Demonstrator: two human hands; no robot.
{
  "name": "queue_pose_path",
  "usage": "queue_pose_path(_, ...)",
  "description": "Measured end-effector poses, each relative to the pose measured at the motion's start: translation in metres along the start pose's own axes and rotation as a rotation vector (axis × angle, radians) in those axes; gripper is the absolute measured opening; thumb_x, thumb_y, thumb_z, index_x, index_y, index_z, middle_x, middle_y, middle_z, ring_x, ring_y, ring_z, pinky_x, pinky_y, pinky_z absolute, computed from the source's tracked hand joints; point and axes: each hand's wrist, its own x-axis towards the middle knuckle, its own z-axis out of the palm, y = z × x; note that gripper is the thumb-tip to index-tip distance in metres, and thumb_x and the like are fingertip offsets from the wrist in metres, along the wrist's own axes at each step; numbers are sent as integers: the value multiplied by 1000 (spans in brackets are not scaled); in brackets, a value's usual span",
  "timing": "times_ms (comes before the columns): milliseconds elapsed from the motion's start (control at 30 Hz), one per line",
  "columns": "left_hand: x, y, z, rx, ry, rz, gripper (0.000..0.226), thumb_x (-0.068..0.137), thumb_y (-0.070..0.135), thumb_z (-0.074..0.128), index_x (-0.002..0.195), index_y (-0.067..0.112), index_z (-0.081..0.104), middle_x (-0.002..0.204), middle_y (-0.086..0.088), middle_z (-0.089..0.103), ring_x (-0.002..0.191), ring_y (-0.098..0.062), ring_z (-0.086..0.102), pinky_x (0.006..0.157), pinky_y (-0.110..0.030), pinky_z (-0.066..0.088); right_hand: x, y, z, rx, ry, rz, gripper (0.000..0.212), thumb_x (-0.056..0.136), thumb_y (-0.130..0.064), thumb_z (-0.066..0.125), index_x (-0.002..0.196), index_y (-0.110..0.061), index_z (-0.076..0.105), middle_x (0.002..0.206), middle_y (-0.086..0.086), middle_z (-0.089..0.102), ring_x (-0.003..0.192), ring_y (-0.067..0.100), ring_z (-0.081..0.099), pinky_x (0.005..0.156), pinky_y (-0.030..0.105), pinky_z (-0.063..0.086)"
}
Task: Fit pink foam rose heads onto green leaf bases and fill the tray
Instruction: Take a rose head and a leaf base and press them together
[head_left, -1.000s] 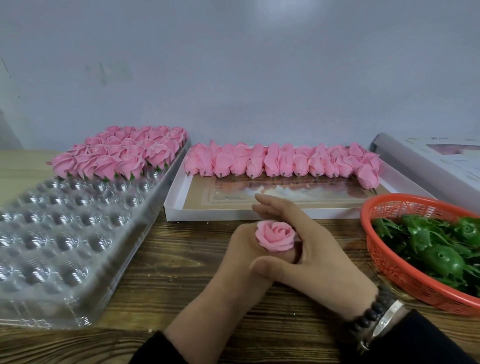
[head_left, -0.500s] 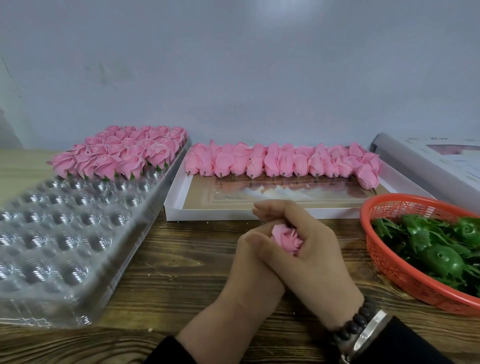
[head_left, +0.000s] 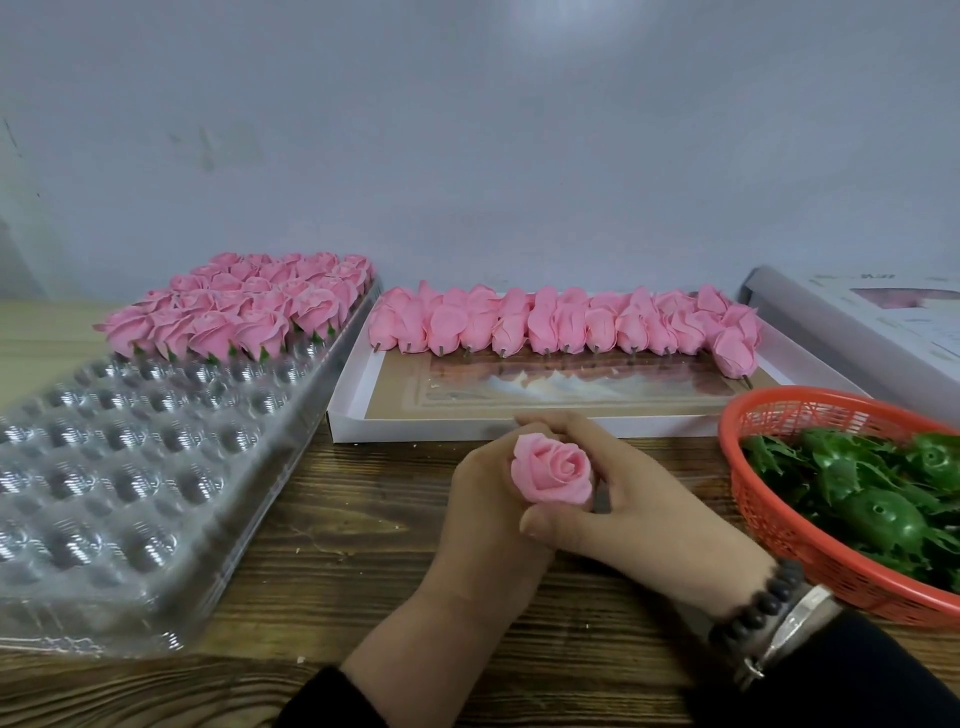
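Currently, from the head view, my left hand (head_left: 483, 499) and right hand (head_left: 639, 499) meet above the worktop (head_left: 332, 561), the fingers of both curled round one pink rose head (head_left: 551, 475), bloom upward. The clear tray (head_left: 130, 467) at left holds finished roses (head_left: 244, 306) in its far rows only; their count is unclear. One white box (head_left: 415, 427) carries a single row of loose rose heads (head_left: 566, 322). One orange basket (head_left: 779, 519) holds green leaf bases (head_left: 878, 519).
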Motion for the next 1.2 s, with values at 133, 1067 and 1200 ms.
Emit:
queue_pose_path(133,2,0,-4,261,88,-5,8,78,-6,64,72,-2,61,65,-13,60,61,-13,55,57,-19,47,-2,-1,5,-29,135,-57,79,48,-56,76,120,-45,48,117,-25,58,106,-15,52,85,4,41)
queue_pose_path(1067,-3,3,-5,242,-67,72,9,82,-1,63,76,-7,64,71,-19,64,66,-21,60,61,-26,50,-3,-2,19,-83,225,-186,75,51,-64,69,121,-52,42,124,-28,53,116,-10,48,94,16,43)
queue_pose_path(1200,-4,0,0,243,-57,6,14,85,-4,59,71,-2,59,63,-4,58,56,-2,55,54,-12,45,-3,-4,29,-89,305,-208,68,57,-83,53,116,-48,49,121,-26,56,112,-6,52,93,21,45)
